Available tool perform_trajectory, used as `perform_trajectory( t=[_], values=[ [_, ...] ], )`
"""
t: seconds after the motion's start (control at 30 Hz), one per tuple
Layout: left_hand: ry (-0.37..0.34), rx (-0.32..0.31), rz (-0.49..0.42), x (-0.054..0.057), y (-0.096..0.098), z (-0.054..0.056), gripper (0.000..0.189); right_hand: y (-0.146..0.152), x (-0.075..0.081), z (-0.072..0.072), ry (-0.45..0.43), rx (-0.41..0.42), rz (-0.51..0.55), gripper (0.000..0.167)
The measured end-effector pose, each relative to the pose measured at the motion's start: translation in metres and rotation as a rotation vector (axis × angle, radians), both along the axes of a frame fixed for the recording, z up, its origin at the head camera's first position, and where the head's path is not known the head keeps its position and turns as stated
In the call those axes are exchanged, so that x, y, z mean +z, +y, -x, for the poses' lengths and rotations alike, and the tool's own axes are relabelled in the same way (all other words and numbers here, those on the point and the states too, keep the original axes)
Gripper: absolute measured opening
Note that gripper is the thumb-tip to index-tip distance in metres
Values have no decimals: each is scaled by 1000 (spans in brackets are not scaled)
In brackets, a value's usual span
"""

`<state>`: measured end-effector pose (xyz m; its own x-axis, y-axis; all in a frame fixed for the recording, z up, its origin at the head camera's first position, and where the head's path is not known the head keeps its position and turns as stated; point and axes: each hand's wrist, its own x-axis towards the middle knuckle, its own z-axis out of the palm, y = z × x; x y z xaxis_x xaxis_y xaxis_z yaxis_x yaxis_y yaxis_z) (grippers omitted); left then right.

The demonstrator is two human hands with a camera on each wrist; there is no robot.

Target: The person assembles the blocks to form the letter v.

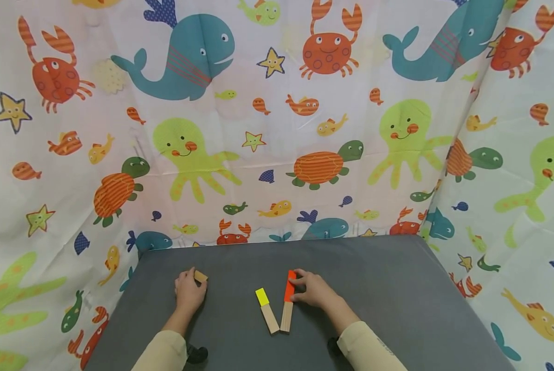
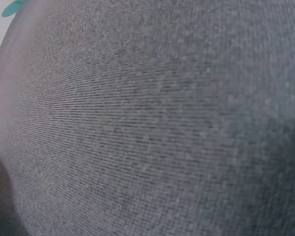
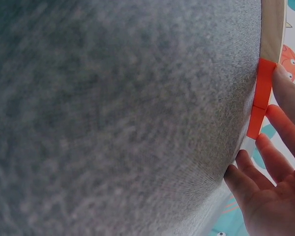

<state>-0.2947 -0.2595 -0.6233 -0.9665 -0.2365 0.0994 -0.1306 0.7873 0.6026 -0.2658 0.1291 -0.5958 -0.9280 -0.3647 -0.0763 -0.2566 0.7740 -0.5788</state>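
Note:
At the left of the table my left hand (image 1: 190, 291) holds a small plain wooden block (image 1: 200, 276), partly hidden by the fingers. That block is out of sight in the left wrist view. Right of centre, my right hand (image 1: 317, 291) touches two orange blocks (image 1: 290, 286) laid end to end; its thumb and fingertips rest along their right side. The right wrist view shows the seam between the orange pieces (image 3: 263, 86). A plain wooden piece (image 1: 286, 317) continues their line toward me. Beside it slants another wooden piece (image 1: 270, 319), with a yellow block (image 1: 262, 297) at its far end.
The blocks lie on a dark grey cloth-covered table (image 1: 239, 268). A white curtain (image 1: 267, 139) printed with sea animals hangs behind the far edge and along the sides. Only grey cloth (image 2: 147, 118) fills most of the left wrist view.

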Motion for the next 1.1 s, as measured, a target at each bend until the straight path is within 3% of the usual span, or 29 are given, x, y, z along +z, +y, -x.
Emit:
perform_trajectory(
  t=[0.27,0.63,1.1],
  values=[
    [56,-15,-52,1,3,-4,58,-1,4,-1,4,4,-1,57],
    [2,-25,-190,19,16,1,58,-1,1,0,1,-2,4,58],
    [18,-65,-250,35,39,3,57,-1,-1,1,-9,-8,2,59]
  ],
)
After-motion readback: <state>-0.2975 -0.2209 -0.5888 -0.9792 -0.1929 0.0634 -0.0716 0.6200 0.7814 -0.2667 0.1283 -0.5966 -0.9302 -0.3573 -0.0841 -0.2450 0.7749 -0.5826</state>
